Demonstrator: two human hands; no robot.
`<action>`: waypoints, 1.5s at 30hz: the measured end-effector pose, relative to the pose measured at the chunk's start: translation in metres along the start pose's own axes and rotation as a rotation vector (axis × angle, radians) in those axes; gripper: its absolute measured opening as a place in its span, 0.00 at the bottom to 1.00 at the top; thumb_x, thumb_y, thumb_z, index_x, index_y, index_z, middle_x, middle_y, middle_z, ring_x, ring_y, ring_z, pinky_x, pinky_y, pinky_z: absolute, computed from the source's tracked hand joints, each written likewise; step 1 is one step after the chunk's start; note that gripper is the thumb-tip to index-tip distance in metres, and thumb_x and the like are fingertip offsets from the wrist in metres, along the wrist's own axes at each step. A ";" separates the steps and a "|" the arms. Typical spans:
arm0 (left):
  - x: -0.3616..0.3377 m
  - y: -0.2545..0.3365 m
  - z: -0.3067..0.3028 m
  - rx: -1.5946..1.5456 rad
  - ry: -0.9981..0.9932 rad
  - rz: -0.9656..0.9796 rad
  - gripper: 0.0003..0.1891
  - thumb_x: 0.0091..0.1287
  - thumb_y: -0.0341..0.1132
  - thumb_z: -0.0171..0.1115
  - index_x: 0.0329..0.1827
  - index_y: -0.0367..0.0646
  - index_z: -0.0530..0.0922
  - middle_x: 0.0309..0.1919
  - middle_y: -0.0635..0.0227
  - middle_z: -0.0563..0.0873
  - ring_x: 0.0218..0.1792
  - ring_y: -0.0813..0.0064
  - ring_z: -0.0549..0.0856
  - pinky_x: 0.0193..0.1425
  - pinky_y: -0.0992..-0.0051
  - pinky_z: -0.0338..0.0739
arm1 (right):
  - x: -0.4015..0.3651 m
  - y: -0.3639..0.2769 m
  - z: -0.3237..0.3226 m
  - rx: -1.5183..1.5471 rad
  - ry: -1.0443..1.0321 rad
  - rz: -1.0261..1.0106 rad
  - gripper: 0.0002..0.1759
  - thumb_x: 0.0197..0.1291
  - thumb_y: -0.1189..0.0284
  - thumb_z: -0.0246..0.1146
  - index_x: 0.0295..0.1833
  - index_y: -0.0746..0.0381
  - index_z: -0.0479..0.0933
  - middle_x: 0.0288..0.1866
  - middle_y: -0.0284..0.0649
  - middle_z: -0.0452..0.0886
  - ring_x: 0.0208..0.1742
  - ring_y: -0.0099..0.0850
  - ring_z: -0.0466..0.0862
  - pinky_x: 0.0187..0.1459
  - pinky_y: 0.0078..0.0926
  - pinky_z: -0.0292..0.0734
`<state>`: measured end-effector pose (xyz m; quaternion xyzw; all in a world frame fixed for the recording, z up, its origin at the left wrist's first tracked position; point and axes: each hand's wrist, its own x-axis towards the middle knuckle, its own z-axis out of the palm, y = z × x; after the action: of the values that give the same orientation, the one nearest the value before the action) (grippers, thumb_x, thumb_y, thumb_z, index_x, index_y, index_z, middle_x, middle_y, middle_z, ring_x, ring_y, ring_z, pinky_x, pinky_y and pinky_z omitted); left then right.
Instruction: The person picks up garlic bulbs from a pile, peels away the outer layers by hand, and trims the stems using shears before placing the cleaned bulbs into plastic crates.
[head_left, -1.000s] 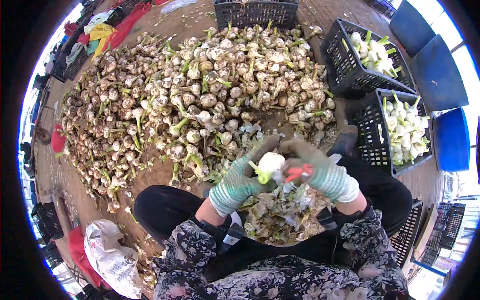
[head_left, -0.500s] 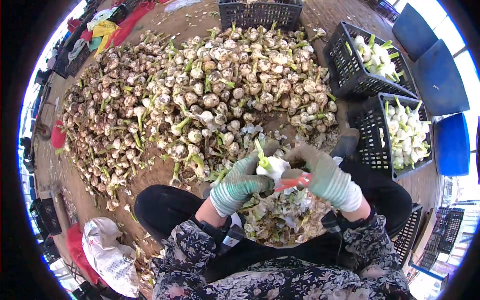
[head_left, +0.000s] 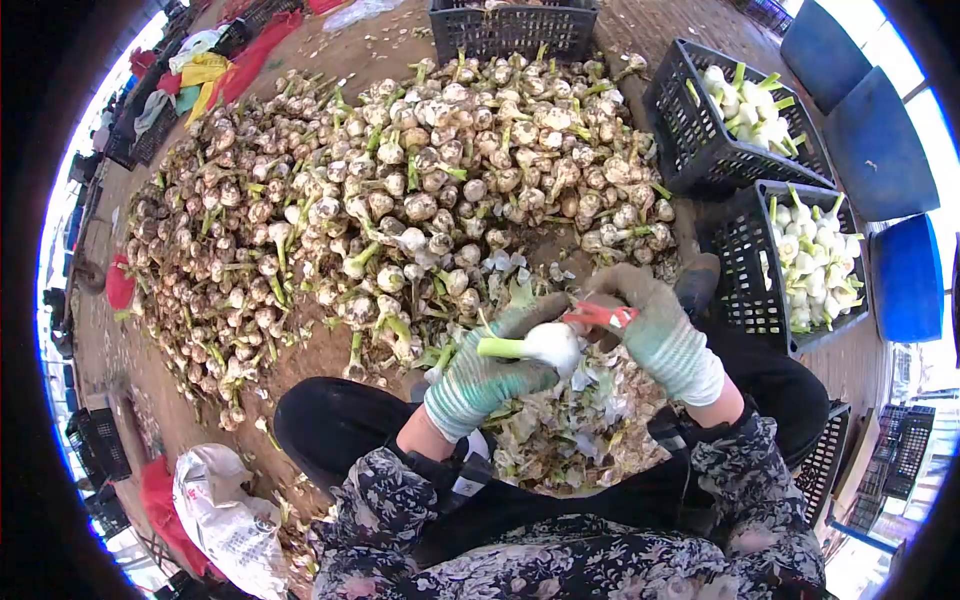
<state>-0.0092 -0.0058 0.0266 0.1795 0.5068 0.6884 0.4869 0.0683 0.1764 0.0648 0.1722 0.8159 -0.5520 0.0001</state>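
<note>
My left hand (head_left: 485, 378), in a green-and-white knit glove, is closed around a peeled white garlic bulb (head_left: 553, 347) whose cut green stem points left. On the bulb's right side, my gloved right hand (head_left: 655, 325) grips a small red-handled tool (head_left: 605, 315); its working end is hidden. A thin strip of skin stands up by the left fingers. Below both hands, loose garlic skins and trimmings (head_left: 580, 430) cover the ground between my knees. Ahead of the hands spreads a large heap of unpeeled, dirt-stained garlic (head_left: 420, 205) with stems attached.
Two black crates to the right, a near one (head_left: 740, 285) and a farther one (head_left: 690, 140), hold cleaned white garlic. Blue barrels (head_left: 905, 280) stand beyond them. Another black crate (head_left: 515, 32) is behind the heap. A white sack (head_left: 225, 520) lies at lower left.
The garlic bulb has turned, its stem swinging from upward to leftward. My right hand has raised the red-handled tool from beside the bulb to its upper right.
</note>
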 end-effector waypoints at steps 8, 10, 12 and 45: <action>0.008 -0.018 0.001 -0.062 0.107 0.163 0.38 0.54 0.43 0.61 0.67 0.40 0.57 0.60 0.65 0.68 0.56 0.75 0.70 0.60 0.76 0.64 | -0.013 0.035 0.027 0.328 -0.175 -0.041 0.26 0.56 0.64 0.60 0.54 0.68 0.63 0.45 0.43 0.75 0.47 0.36 0.78 0.53 0.27 0.71; 0.009 -0.018 0.002 -0.040 0.242 0.138 0.37 0.62 0.58 0.49 0.66 0.38 0.58 0.61 0.63 0.67 0.58 0.70 0.70 0.64 0.72 0.61 | -0.012 0.014 0.030 0.017 -0.103 -0.011 0.23 0.54 0.67 0.61 0.51 0.69 0.66 0.42 0.46 0.76 0.44 0.38 0.79 0.49 0.28 0.72; 0.009 -0.015 0.005 -0.002 0.284 0.152 0.38 0.62 0.60 0.47 0.65 0.38 0.59 0.61 0.62 0.68 0.56 0.71 0.72 0.61 0.73 0.64 | -0.014 0.013 0.031 0.384 -0.099 0.010 0.20 0.53 0.69 0.61 0.48 0.68 0.68 0.41 0.46 0.76 0.43 0.37 0.79 0.48 0.28 0.72; 0.012 0.006 0.021 -0.655 0.500 -0.147 0.33 0.60 0.64 0.45 0.52 0.42 0.74 0.17 0.71 0.77 0.16 0.78 0.77 0.18 0.83 0.71 | -0.026 0.023 0.056 0.223 -0.038 0.046 0.28 0.55 0.52 0.59 0.47 0.68 0.71 0.36 0.42 0.77 0.37 0.29 0.78 0.39 0.25 0.73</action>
<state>-0.0025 0.0156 0.0375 -0.1941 0.3754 0.7989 0.4279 0.0890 0.1258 0.0272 0.1791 0.7452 -0.6422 0.0092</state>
